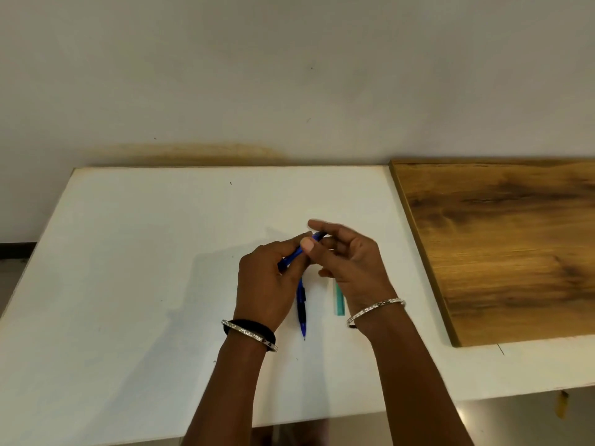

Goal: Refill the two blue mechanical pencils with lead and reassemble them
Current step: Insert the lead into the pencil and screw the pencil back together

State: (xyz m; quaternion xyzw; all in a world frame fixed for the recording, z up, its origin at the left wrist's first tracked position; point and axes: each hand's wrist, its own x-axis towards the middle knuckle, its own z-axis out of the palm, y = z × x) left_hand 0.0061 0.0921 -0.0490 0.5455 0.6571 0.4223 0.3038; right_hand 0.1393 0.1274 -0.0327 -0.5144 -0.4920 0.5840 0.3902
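Our left hand (273, 278) grips one blue plastic mechanical pencil (297, 252), steadying it while our right hand's (349, 262) half-curled fingers work its far end; the second blue pencil (302, 312) waits on the white worktop (145, 268).

A flat white rectangular desk (135, 252) stands pushed against a plain off-white painted wall (289, 75). Along the wall's foot, just above the desk's far edge, runs a long yellowish-brown stain (199, 152). A few small dark specks dot the wall. At the right, a brown wood-grain board (502, 246) lies on the desk, its far edge at the wall. Soft, even light falls from above, casting faint shadows on the desk. A glossy grey floor (515, 420) shows below the near edge.
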